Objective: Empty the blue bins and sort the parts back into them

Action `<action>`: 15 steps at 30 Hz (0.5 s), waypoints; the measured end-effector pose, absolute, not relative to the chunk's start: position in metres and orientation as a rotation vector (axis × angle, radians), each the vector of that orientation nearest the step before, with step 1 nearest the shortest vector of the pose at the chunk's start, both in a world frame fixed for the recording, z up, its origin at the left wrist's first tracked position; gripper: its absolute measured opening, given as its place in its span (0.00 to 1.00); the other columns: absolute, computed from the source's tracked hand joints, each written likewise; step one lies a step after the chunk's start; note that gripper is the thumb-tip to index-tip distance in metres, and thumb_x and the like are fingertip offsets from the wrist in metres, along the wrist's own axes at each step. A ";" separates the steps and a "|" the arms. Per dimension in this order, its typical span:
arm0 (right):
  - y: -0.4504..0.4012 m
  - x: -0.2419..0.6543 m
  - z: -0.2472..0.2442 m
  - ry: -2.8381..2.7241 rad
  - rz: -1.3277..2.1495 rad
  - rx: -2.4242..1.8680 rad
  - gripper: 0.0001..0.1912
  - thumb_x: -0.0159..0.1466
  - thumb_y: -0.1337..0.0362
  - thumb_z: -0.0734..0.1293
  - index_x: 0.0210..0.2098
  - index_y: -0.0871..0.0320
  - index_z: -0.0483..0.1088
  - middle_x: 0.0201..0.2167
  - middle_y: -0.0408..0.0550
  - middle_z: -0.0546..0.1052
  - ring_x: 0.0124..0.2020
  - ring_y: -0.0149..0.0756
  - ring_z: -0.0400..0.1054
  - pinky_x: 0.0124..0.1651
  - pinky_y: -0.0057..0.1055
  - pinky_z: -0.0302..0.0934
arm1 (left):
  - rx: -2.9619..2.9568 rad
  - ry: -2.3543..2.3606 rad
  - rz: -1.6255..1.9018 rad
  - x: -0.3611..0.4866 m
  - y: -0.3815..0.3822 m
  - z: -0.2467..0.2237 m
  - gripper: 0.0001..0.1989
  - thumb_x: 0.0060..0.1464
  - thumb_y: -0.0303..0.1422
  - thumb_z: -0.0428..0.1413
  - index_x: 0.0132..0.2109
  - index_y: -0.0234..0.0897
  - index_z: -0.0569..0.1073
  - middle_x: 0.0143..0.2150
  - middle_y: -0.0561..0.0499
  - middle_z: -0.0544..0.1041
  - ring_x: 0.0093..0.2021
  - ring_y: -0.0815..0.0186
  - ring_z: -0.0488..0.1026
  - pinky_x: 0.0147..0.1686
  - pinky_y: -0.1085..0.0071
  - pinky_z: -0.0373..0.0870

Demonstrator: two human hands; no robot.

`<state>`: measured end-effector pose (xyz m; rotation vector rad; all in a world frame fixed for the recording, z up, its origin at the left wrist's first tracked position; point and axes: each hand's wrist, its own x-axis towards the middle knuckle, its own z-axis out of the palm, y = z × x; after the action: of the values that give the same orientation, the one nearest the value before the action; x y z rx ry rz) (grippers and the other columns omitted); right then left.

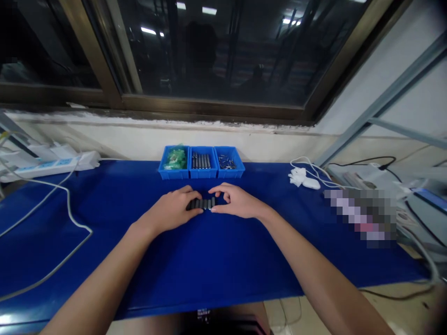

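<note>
A short row of dark cylindrical pieces [205, 204] stands side by side on the blue tabletop, between my two hands. My left hand [177, 204] is closed around the left end of the row, thumb in front and fingers behind. At the right end is my right hand [234, 200], its thumb tip touching or very close to the last piece. Its index finger is stretched out behind the row, apart from the thumb, and the other fingers are curled. Part of the row is hidden by my left fingers.
Behind the hands, three blue bins hold green plastic wrapping [175, 158], similar dark cylinders [201, 161] and small metal pins [226, 162]. A power strip [52, 165] with white cables lies left. A white charger [310, 183] and crumpled tissue [297, 176] lie right.
</note>
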<state>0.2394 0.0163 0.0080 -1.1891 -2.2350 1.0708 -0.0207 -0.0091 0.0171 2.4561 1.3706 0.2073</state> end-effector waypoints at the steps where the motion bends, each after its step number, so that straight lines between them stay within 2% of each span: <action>1: 0.016 0.241 0.005 -2.253 1.045 -1.212 0.31 0.61 0.55 0.80 0.62 0.55 0.77 0.51 0.52 0.75 0.35 0.31 0.65 0.42 0.35 0.66 | 2.472 1.362 0.223 -0.021 -0.008 0.016 0.17 0.69 0.43 0.57 0.58 0.43 0.79 0.56 0.43 0.79 0.51 0.52 0.82 0.53 0.54 0.77; 4: 0.018 0.241 0.003 -2.371 0.923 -1.204 0.32 0.61 0.54 0.80 0.62 0.57 0.77 0.49 0.51 0.75 0.39 0.35 0.67 0.48 0.37 0.66 | 2.497 1.369 0.243 -0.021 -0.005 0.012 0.19 0.69 0.46 0.56 0.59 0.44 0.79 0.56 0.43 0.79 0.52 0.51 0.81 0.52 0.55 0.77; 6: 0.018 0.239 0.005 -2.431 0.867 -1.192 0.29 0.62 0.54 0.79 0.59 0.58 0.79 0.47 0.51 0.76 0.42 0.37 0.69 0.50 0.38 0.65 | 2.508 1.362 0.234 -0.022 -0.003 0.011 0.20 0.70 0.47 0.55 0.59 0.44 0.79 0.56 0.43 0.79 0.51 0.51 0.81 0.52 0.55 0.76; 9: 0.017 0.236 0.007 -2.411 0.872 -1.207 0.23 0.65 0.55 0.77 0.56 0.58 0.81 0.45 0.50 0.76 0.42 0.38 0.70 0.48 0.37 0.64 | 2.528 1.342 0.238 -0.024 -0.002 0.009 0.20 0.70 0.48 0.54 0.58 0.43 0.79 0.54 0.44 0.79 0.49 0.52 0.80 0.50 0.56 0.75; 15: 0.017 0.240 0.006 -2.308 0.888 -1.297 0.19 0.63 0.56 0.78 0.52 0.56 0.82 0.39 0.47 0.79 0.35 0.34 0.69 0.41 0.35 0.61 | 2.545 1.348 0.233 -0.025 0.000 0.007 0.22 0.69 0.51 0.54 0.59 0.44 0.79 0.56 0.44 0.79 0.48 0.53 0.80 0.47 0.59 0.75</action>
<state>0.2400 0.0173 0.0062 -1.2971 -2.3083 0.8885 -0.0250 -0.0003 0.0065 2.5450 1.3482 0.2326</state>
